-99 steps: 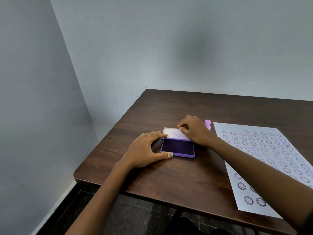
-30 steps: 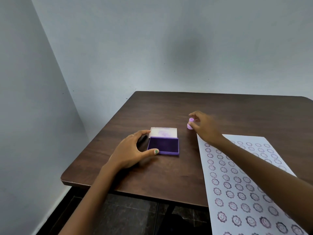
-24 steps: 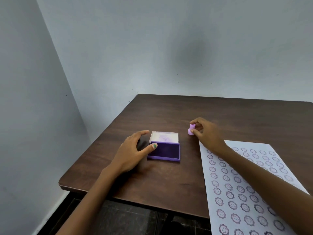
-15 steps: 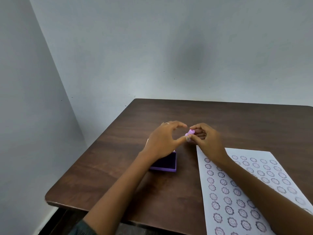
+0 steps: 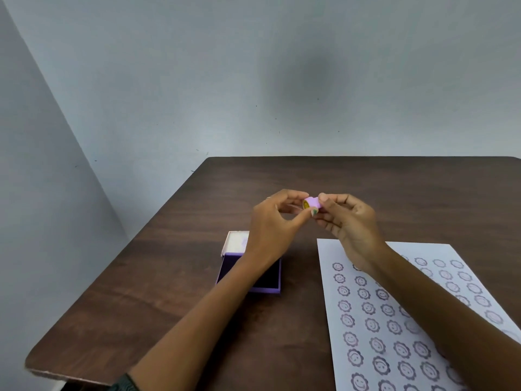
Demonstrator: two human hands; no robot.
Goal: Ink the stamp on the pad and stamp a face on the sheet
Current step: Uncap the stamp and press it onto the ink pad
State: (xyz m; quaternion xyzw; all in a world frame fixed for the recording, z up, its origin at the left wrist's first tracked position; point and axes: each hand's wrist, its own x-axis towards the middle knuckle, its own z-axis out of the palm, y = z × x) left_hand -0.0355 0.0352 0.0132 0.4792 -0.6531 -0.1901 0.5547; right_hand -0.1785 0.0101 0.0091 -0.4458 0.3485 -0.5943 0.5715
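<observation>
A small lilac stamp with a yellowish face end turned left is held above the table between both hands. My left hand pinches its left end with thumb and fingers. My right hand grips its right end. Below my left forearm lies the open purple ink pad, dark pad toward me and pale lid folded back; my arm hides its middle. The white sheet, covered with several rows of stamped purple faces, lies to the right, partly under my right forearm.
The dark wooden table stands in a corner of pale grey walls. Its left and near-left edges show, with a rounded near corner.
My right hand picked the stamp up from the table behind the pad. My left hand left the ink pad and joined it; both now hold the stamp in the air.
</observation>
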